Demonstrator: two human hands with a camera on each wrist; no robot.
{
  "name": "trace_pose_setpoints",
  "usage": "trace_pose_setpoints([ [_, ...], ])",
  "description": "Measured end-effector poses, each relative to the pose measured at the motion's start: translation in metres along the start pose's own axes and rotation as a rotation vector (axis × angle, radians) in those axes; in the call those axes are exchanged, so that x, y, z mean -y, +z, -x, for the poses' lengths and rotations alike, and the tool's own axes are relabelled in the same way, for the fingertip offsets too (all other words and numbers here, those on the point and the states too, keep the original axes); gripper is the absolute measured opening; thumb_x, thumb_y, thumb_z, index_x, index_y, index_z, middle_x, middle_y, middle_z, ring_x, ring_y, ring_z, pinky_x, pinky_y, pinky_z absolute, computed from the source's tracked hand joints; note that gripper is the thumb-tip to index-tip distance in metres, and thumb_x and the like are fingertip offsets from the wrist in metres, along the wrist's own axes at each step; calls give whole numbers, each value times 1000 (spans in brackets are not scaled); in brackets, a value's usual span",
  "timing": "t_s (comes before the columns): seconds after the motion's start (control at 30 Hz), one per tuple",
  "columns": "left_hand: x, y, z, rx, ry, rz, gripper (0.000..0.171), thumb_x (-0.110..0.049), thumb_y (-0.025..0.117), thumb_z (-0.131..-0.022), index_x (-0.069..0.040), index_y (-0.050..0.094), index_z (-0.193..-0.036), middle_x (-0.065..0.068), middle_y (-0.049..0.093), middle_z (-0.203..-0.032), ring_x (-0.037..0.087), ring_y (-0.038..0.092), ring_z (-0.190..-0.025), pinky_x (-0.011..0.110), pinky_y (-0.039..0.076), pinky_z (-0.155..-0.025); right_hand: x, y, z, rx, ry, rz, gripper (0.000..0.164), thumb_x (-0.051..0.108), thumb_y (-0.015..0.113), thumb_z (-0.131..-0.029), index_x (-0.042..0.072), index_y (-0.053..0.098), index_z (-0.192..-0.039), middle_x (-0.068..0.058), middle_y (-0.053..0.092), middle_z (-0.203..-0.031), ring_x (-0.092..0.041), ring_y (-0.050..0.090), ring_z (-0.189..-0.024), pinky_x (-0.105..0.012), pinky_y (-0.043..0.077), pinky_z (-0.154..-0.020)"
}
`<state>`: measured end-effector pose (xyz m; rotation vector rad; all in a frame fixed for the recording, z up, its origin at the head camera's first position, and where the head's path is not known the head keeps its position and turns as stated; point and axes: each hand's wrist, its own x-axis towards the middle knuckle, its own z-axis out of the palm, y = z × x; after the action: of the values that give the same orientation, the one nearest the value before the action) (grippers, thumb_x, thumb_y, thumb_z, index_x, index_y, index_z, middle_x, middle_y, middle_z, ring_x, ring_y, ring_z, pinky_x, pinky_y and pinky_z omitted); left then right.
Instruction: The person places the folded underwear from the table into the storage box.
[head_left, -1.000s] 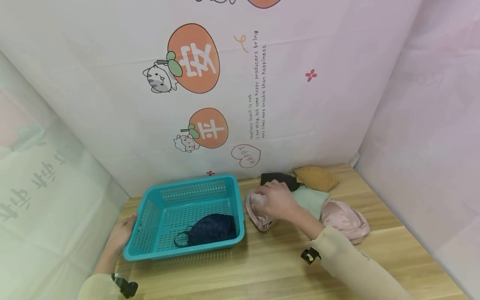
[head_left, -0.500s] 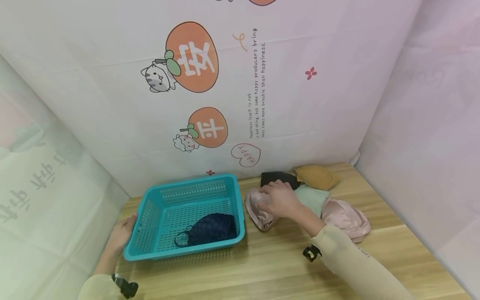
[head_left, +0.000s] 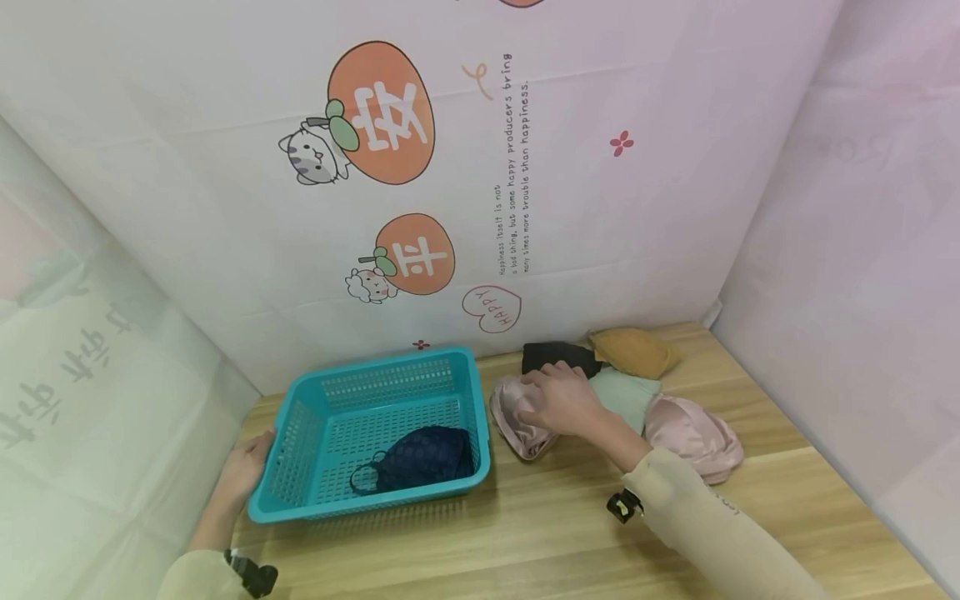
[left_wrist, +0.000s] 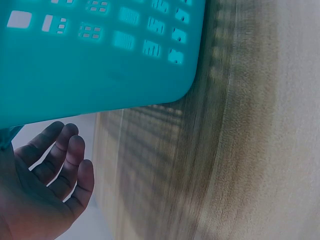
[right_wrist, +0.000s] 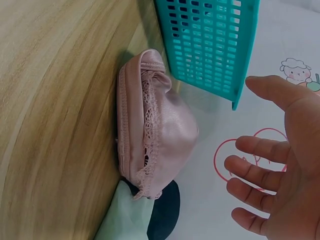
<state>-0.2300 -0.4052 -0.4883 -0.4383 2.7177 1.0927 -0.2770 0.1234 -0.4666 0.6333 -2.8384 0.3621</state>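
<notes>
My right hand (head_left: 566,398) is held over a pink satin bra (head_left: 517,412) with lace trim. In the right wrist view the relaxed fingers (right_wrist: 255,172) are apart from the bra (right_wrist: 170,125). My left hand (head_left: 243,467) is at the left rim of a turquoise plastic basket (head_left: 367,497). The left wrist view has its four fingers (left_wrist: 80,185) loosely bent below the basket (left_wrist: 100,85), with the thumb mostly hidden near the rim. Inside the basket lies a folded navy bra (head_left: 423,458), its strap looped to the left.
Right of the pink bra lie a black folded garment (head_left: 555,356), a mustard garment (head_left: 637,352), a mint green garment (head_left: 626,396) and another pink satin garment (head_left: 693,437). They rest on a wood-grain table (head_left: 525,542). White printed cloth walls (head_left: 570,208) enclose the back and sides.
My right hand has shifted very slightly to the right above the pink bra, baring more of it. My left hand, the basket and the garments stay in place.
</notes>
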Motion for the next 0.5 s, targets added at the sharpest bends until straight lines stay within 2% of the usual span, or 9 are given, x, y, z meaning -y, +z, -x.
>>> trace_pose_setpoints([
  [0.5,1,0,-1,-4,16,5,100,-72,6,-98,10,24,-152,39,33,-151,56,37,-137,65,40,-106,-10,8,-1,58,60,29,69,60,78,-76,17,67,-128,-10,68,-116,-33,59,-104,-56,49,-87],
])
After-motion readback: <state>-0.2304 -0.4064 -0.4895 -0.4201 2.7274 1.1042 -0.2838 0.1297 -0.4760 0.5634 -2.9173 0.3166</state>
